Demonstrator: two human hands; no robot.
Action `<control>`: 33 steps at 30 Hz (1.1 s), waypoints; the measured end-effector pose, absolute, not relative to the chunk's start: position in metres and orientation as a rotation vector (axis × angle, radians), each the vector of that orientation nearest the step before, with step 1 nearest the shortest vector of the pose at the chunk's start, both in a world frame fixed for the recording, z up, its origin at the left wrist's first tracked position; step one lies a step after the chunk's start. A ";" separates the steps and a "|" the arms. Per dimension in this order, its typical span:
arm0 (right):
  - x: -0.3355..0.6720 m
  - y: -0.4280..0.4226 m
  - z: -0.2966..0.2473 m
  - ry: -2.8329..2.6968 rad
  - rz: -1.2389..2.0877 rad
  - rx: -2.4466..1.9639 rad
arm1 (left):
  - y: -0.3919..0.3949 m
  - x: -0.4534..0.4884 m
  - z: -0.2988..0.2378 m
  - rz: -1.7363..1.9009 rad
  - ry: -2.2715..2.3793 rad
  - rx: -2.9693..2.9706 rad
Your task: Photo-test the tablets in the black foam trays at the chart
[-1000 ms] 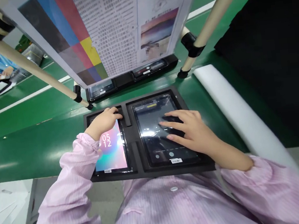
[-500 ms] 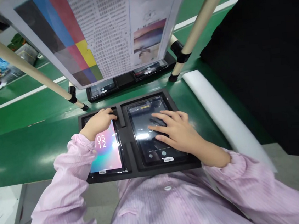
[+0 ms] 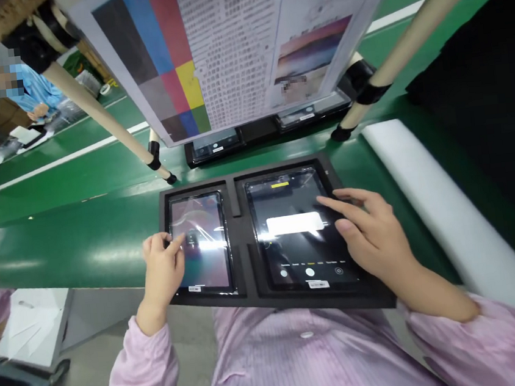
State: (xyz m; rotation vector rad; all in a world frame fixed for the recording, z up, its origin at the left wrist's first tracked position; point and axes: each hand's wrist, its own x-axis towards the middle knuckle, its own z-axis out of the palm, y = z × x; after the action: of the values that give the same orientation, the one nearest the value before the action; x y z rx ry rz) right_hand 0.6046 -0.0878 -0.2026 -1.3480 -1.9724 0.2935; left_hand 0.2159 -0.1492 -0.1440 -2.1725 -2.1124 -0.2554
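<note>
Two tablets lie side by side in a black tray (image 3: 249,280). My left hand (image 3: 164,267) is over the left edge of the left tablet (image 3: 212,262), index finger stretched onto its dimmed screen and nothing held. On the right tablet (image 3: 286,251), a dark camera-like screen shows a white box in the middle and round buttons along the bottom. My right hand (image 3: 371,224) hovers at that tablet's right side, forefinger pointing over the screen and thumb apart. Whether either fingertip touches the glass I cannot tell.
A printed chart (image 3: 234,54) with colour blocks and text hangs on a beige pipe frame (image 3: 409,60). Behind it sits another black tray (image 3: 258,133) with tablets. White foam (image 3: 442,198) lies right, beside black cloth (image 3: 488,107). A person in blue (image 3: 39,90) is far left.
My left hand has moved down the left tablet, whose bright clock screen has turned dim. My right hand has drawn back to the right, and a white box now shows on the right tablet.
</note>
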 end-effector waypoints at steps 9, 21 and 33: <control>0.604 -0.104 -0.197 -2.011 0.187 -1.539 | -0.169 0.239 -0.169 -0.320 -2.143 -2.139; 0.605 -0.113 -0.199 -1.993 0.126 -1.500 | -0.172 0.269 -0.165 -0.306 -2.174 -2.174; 0.625 -0.106 -0.211 -1.870 0.499 -1.589 | -0.173 0.219 -0.170 -0.547 -2.492 -1.841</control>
State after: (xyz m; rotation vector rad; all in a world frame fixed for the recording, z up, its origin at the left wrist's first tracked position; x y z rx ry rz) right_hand 0.6250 -0.1065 -0.2114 -1.5892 -1.8703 0.4989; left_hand 0.2188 -0.1730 -0.1704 -1.8406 -2.4922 -0.5475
